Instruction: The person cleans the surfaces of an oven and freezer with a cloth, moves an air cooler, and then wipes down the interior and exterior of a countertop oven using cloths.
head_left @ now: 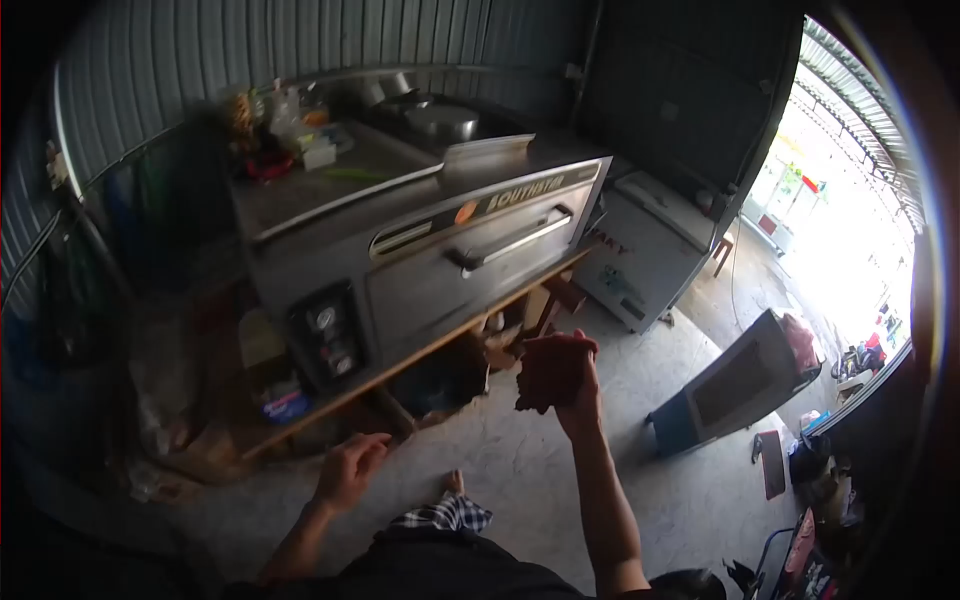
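Cloth (552, 372), dark red, is in your right hand (583, 385), in front of the oven (480, 255) and lower than its handle (515, 240). Your grip is closed on the cloth at its right side; the bulk spreads left of the hand, hiding part of the fingers, with a ragged-looking lower edge. Your left hand (352, 468) is in front of the oven, lower than its dial panel (325, 335), well apart from the cloth. Its fingers are loosely bent; you cannot tell from this view whether they enclose anything. Right of the oven stands a freezer (625, 270); nearer you than the oven, also rightward, a tall grey unit (735, 385).
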A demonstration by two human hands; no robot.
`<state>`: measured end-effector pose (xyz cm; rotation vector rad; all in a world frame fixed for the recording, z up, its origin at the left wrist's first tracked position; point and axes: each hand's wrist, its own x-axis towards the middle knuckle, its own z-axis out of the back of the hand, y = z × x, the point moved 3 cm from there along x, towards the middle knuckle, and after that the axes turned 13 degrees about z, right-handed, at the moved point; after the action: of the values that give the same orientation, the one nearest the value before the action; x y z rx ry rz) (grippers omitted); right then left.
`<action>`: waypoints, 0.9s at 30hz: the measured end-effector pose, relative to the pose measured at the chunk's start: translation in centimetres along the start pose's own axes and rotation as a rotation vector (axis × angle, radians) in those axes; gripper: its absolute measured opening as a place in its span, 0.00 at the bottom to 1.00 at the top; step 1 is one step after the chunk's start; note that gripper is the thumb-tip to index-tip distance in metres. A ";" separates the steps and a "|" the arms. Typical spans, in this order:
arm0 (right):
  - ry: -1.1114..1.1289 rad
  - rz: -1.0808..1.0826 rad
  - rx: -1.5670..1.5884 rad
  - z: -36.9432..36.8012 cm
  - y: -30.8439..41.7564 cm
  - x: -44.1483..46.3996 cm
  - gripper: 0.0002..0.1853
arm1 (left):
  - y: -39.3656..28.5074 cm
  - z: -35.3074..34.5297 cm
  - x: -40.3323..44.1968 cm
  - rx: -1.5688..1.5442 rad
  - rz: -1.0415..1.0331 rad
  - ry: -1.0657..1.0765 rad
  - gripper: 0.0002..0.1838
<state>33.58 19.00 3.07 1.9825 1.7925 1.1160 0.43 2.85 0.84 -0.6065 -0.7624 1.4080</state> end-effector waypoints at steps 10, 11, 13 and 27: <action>0.216 0.208 -0.548 -3.1 -0.1 33.4 0.22 | -11.8 -4.3 27.8 -0.392 -0.189 -0.414 0.10; 0.268 0.231 -0.630 -4.1 -3.0 35.4 0.21 | -13.1 -4.8 29.3 -0.374 -0.291 -0.401 0.11; 0.570 0.280 -0.726 -6.4 -9.5 38.0 0.21 | -14.5 -5.5 31.9 -0.264 -0.412 -0.402 0.14; 1.041 0.672 -1.550 21.7 -3.7 68.7 0.21 | -15.4 -11.1 52.8 0.046 -0.021 -0.906 0.10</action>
<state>42.12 90.13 11.37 0.8634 -0.1534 2.7379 18.87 54.80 11.41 0.1217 -1.4259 1.6685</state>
